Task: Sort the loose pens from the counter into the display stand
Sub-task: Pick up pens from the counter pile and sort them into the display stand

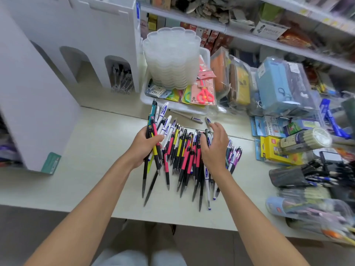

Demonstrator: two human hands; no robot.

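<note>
The pens (pixel 182 156) lie on the surface (pixel 86 150) before me, between my left grip (pixel 146 144) and right grip (pixel 214 148); display stand (pixel 48 54) behind-left, tray (pixel 173 108) behind, bagged cases (pixel 278 87) right.

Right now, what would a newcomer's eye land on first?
The fan of loose pens, pink, yellow, black and white, mid-counter, with the left hand holding a bundle of them and the right hand resting on the pile. Behind, to the left, stands the white display stand, its rightmost arched slot already holding pens. Right of it sits a stack of clear scalloped trays.
</note>
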